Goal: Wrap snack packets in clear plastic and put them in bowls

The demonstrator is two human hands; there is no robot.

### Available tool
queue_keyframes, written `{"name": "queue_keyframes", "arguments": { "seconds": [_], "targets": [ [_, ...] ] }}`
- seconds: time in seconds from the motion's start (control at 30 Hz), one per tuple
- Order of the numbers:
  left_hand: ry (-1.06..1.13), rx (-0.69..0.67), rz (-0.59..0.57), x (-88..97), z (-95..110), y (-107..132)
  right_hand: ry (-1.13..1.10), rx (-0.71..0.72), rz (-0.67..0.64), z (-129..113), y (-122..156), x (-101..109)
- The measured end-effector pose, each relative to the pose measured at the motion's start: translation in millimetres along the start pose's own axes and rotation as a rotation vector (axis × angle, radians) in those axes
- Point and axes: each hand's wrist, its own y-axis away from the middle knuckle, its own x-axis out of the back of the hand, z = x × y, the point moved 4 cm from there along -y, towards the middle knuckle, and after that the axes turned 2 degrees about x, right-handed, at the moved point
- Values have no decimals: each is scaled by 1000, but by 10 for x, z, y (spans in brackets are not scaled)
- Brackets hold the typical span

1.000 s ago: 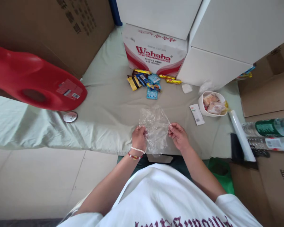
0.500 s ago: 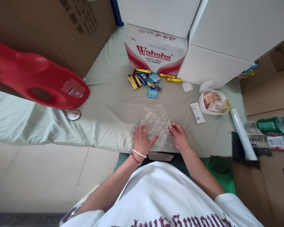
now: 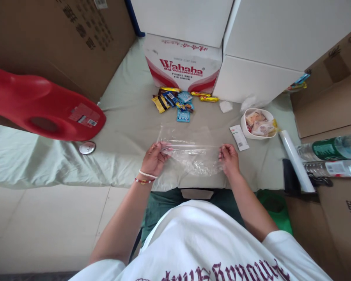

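Note:
A clear, crinkled plastic bag [image 3: 194,156] is stretched wide between my two hands just above the pale green cloth [image 3: 128,121]. My left hand [image 3: 154,158] pinches the bag's left end with closed fingers; beaded bracelets circle that wrist. My right hand [image 3: 229,158] pinches its right end the same way. Beyond the bag lies a small heap of wrapped snacks [image 3: 175,101] in yellow, blue and dark wrappers.
A Wahaha carton [image 3: 183,64] and white boxes [image 3: 260,43] stand behind. A white bowl of packets [image 3: 257,124], a flat sachet [image 3: 239,137] and a white roll [image 3: 296,160] lie right, beside water bottles [image 3: 332,150]. A red plastic stool [image 3: 43,107] and brown cartons [image 3: 61,35] are left.
My hands have moved apart, pulling the crumpled bag out flat and wide. The left hand went from lying on the bag to pinching its left end.

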Motion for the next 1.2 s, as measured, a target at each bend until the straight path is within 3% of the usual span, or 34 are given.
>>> {"name": "queue_keyframes", "arguments": {
  "seconds": [0.17, 0.23, 0.3, 0.4, 0.47, 0.6, 0.7, 0.8, 0.87, 0.93, 1.03, 1.07, 1.2],
  "targets": [
    [-476, -271, 249, 158, 221, -199, 189, 107, 4, 64, -301, -28],
    [-580, -425, 215, 60, 325, -112, 245, 145, -21, 88, -359, -54],
    [-725, -548, -1, -146, 361, 11, 268, 169, -44, 106, -377, -76],
    [-1075, -659, -400, -419, 246, 156, 264, 163, -49, 134, -358, -82],
    [-1290, -678, -520, -424, 132, 169, 251, 130, -39, 160, -337, -65],
    [-1360, -712, -582, -86, 37, 184, 218, 65, -27, 207, -323, -28],
    [-1325, -774, -571, 325, 58, 310, 201, 42, -24, 220, -339, -18],
    [-1318, -723, -581, 724, 96, 473, 203, 33, -18, 212, -344, -19],
    [-1275, -661, -517, 903, 181, 557, 202, 30, -16, 199, -327, -31],
    [-1155, -611, -305, 963, 336, 599, 190, 30, -16, 184, -294, -56],
    [-924, -570, 137, 771, 527, 619, 170, 28, -16, 175, -233, -108],
    [-883, -570, 202, 607, 526, 611, 169, 27, -12, 177, -214, -118],
    [-974, -649, 41, -258, 198, 448, 188, 53, 25, 173, -140, -58]
  ]
}}
